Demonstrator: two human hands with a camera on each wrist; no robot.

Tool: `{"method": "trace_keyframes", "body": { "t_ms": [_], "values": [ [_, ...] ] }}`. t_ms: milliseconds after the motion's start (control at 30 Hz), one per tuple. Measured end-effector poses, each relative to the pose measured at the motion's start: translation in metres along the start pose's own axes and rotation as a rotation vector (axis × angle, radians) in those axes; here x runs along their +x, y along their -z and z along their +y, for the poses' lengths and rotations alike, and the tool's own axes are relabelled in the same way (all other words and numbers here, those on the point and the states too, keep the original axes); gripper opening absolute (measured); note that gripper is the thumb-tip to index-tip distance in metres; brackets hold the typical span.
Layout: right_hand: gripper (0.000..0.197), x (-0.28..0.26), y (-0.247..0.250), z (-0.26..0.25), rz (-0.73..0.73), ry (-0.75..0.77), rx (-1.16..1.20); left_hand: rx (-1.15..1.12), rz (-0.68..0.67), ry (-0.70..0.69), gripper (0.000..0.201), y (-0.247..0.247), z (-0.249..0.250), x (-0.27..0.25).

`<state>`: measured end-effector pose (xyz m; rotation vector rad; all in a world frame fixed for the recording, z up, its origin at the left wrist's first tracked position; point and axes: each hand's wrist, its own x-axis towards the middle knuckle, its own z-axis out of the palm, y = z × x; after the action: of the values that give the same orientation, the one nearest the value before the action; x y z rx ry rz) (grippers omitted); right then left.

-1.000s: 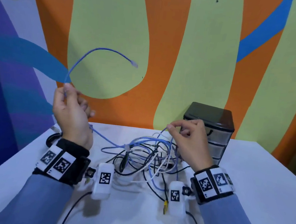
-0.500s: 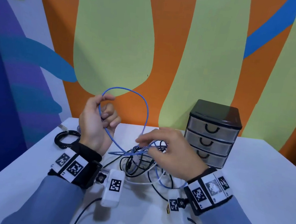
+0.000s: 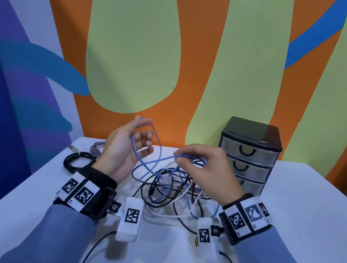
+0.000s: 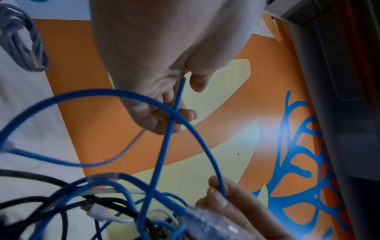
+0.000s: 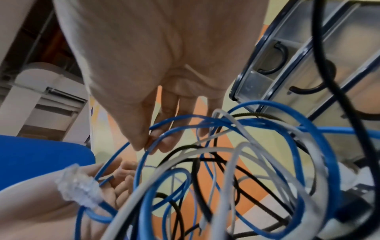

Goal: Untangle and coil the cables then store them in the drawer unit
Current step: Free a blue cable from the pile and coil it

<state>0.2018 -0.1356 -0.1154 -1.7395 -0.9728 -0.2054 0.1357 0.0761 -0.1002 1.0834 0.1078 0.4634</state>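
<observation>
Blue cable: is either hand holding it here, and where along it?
Both. The left hand holds a loop of the blue cable; the right hand pinches a strand above the tangle.

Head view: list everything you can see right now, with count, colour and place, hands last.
blue cable: one, blue, looped between both hands, trailing into the tangle
cable tangle: one pile, black, white and blue, table centre
coiled black cable: one, black, table far left
coiled grey cable: one, grey-purple, behind the left hand
drawer unit: one, black frame, three clear drawers all closed, table back right
table: one, white
left hand: holds a blue cable loop
right hand: pinches the blue cable
</observation>
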Motion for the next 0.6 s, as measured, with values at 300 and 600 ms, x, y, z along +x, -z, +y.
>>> {"method": "trace_keyframes", "body": {
  "t_ms": [300, 600],
  "values": [
    [0.028, 0.007, 0.005, 0.006, 0.395, 0.004, -0.080, 0.266, -0.062, -0.007, 0.027, -0.004, 0.003, -0.005],
    [0.026, 0.005, 0.002, 0.009, 0.459, -0.030, -0.138, 0.335, -0.171, 0.000, 0.010, -0.007, 0.001, -0.008]
  ]
}}
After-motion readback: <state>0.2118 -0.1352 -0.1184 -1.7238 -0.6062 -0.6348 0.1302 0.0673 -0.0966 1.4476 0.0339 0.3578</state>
